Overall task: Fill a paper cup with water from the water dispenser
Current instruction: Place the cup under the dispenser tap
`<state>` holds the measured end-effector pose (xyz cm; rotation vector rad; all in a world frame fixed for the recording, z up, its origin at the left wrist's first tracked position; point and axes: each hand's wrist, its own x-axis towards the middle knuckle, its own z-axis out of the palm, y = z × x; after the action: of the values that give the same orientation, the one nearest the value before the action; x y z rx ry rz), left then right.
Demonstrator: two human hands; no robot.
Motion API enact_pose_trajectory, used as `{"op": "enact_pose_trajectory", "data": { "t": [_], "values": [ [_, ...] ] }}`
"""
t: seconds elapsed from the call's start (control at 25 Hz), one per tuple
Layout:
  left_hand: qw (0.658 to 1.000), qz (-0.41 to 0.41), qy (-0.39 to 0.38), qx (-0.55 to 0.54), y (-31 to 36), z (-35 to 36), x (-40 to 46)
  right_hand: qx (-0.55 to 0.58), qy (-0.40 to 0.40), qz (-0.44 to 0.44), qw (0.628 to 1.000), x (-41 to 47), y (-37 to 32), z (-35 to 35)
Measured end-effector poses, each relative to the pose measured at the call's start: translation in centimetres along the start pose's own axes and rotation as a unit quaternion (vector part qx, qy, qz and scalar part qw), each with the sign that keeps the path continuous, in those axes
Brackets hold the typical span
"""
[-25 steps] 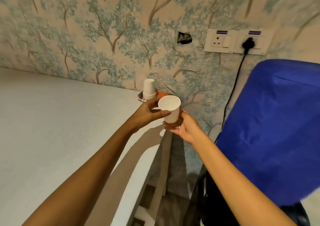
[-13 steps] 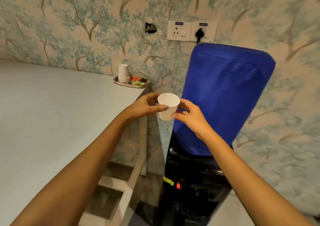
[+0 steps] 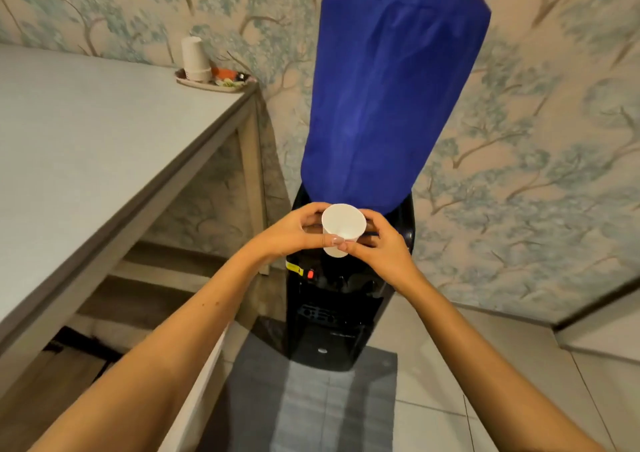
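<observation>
Fingers (image 3: 337, 243) of the left hand (image 3: 294, 231) and right hand (image 3: 382, 243) wrap the small white paper cup (image 3: 342, 228), holding it upright above the black water dispenser (image 3: 332, 309). Behind it rises the dispenser's blue fabric-covered bottle (image 3: 388, 98); a stack of white paper cups (image 3: 194, 59) sits far left on the grey tabletop (image 3: 86, 133).

Two hands (image 3: 289, 233) (image 3: 382, 247), one held cup (image 3: 343, 224), one cup stack (image 3: 194, 60), one dispenser (image 3: 332, 313).

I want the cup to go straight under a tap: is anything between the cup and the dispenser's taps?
Nothing visible blocks it. The paper cup is held by the left hand and right hand in front of the water dispenser, above the tap recess, which looks open and unoccupied.
</observation>
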<state>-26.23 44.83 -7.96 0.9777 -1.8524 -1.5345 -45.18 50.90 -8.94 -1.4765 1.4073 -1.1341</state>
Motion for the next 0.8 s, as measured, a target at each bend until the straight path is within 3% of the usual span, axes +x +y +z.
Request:
{"op": "enact_pose_trajectory", "data": {
  "t": [0.44, 0.8],
  "values": [
    [0.995, -0.084, -0.027, -0.047, -23.6, 5.8, -0.1, -0.019, 0.044, 0.092, 0.995, -4.5, 21.4, 7.9],
    [0.990, -0.102, 0.033, -0.088, -39.2, 9.5, 6.1, -0.013, 0.062, 0.144, 0.987, -0.2, 37.7, 11.2]
  ]
}}
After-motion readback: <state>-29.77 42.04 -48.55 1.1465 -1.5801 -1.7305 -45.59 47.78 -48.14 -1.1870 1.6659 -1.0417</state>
